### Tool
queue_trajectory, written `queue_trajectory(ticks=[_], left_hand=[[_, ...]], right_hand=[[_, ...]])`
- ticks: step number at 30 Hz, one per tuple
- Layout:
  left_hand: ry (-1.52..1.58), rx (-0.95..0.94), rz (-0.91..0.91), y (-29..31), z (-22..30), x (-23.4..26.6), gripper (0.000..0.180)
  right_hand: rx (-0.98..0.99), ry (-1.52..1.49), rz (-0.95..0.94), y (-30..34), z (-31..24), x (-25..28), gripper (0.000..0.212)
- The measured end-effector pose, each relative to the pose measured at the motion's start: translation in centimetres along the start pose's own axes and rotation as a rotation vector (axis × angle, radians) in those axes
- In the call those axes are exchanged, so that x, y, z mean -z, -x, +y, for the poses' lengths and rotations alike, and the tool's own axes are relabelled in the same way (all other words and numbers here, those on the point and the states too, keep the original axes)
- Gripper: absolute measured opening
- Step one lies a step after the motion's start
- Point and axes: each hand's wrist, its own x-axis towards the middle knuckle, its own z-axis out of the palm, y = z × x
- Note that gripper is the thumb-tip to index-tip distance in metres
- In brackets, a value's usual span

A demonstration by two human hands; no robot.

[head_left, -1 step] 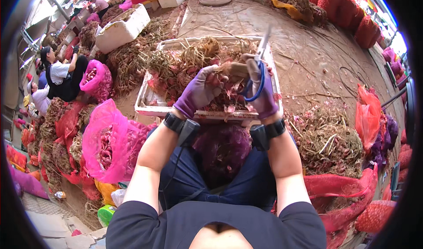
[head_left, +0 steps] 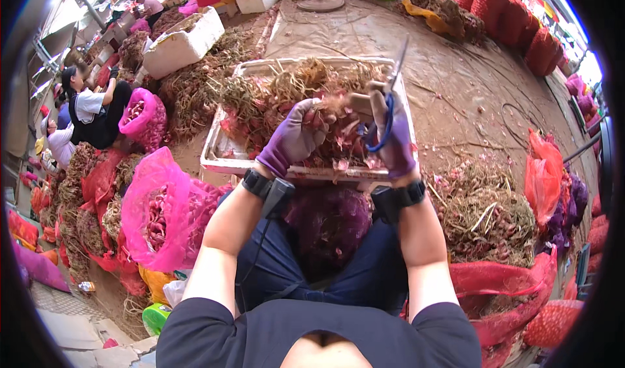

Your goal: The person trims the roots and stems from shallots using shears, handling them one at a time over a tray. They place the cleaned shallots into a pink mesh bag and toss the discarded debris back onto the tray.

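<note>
Pinching a small reddish bulb with a tuft of dry, tan roots between thumb and fingers, your left hand, in a purple-and-grey glove, sits near the centre of the frame. Just right of it, your right hand, gloved alike, is curled around the blue looped handles of a pair of metal scissors, blades pointing up; blur keeps you from telling whether they are parted. Under both hands lies a shallow white rectangular tray, piled with dry straw-coloured stalks and reddish bulbs. Below it, between your knees, is a dark purple mesh sack. At centre left stands a bright pink mesh sack of bulbs; at centre right, a loose heap of dry stalks. A co-worker sits at upper left.
</note>
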Motion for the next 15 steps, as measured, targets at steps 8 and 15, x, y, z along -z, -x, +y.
queue_trajectory(ticks=[8, 15], left_hand=[[0.117, -0.184, 0.099, 0.0, 3.0, -0.8, 0.029], [-0.020, -0.205, 0.252, 0.4, 4.6, -2.3, 0.026]], right_hand=[[0.254, 0.994, -0.231, 0.3, 2.8, 2.1, 0.061], [0.319, 1.008, -0.277, -0.1, 4.0, 1.6, 0.062]])
